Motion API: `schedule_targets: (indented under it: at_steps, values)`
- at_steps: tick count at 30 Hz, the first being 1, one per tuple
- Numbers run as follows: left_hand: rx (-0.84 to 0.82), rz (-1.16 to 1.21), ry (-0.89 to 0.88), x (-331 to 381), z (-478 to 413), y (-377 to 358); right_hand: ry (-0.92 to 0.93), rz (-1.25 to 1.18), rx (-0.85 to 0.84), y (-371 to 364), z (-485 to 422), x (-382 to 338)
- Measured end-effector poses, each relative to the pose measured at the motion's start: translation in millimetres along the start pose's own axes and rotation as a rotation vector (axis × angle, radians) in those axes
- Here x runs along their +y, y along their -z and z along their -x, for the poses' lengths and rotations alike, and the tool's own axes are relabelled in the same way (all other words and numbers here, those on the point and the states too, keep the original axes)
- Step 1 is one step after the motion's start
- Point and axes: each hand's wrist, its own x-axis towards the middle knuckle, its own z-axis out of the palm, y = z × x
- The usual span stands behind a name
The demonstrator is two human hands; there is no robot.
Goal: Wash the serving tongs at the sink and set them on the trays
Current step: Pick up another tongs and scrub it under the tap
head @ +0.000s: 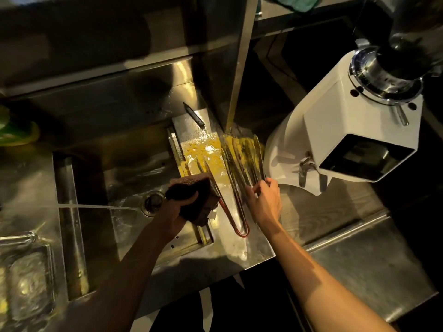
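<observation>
Several metal serving tongs (242, 164) lie side by side on the wet steel drainboard (251, 245) right of the sink basin (124, 173), among yellow suds. My left hand (178, 212) grips a dark brown sponge (191, 197) at the basin's right edge, against a red-tipped pair of tongs (236, 226). My right hand (265, 202) rests on the tongs, fingers pinching the handle ends of one pair. A thin stream of water (96, 207) runs across the basin toward the drain (153, 202).
A white grinder-like machine (347, 140) stands close to the right of the tongs. A dark pen-shaped object (193, 115) lies at the drainboard's back. Clear glass trays (26, 279) sit at the left. A green and yellow item (14, 130) is at the far left.
</observation>
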Motion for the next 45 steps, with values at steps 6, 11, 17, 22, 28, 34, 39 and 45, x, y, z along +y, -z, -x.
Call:
schedule_targets:
  at_steps: [6, 11, 17, 22, 28, 34, 39, 45]
  values:
    - [0.01, -0.02, -0.029, -7, 3, 8, 0.139, 0.167, 0.022, 3, -2, -6]
    - [0.064, -0.026, -0.003, -9, 3, 3, 0.062, 0.074, -0.051, 9, -4, -9]
    - [0.032, -0.021, -0.004, -7, -2, 0, 0.173, 0.198, -0.017, 0, 1, 0]
    - [0.013, -0.055, -0.01, -8, -5, -2, 0.161, 0.251, 0.011, -4, -2, 1]
    - [-0.003, -0.064, -0.025, -7, -7, -4, 0.19, 0.38, 0.033, -1, 3, -3]
    - [-0.008, -0.052, -0.031, -4, -7, -13, 0.133, 0.074, -0.003, 3, 6, -1]
    - [0.008, -0.035, -0.034, -1, -7, -16, 0.173, -0.002, 0.004, 5, 13, -2]
    - [0.029, 0.025, -0.084, 6, -9, -17, 0.211, 0.02, 0.01, 9, 19, -15]
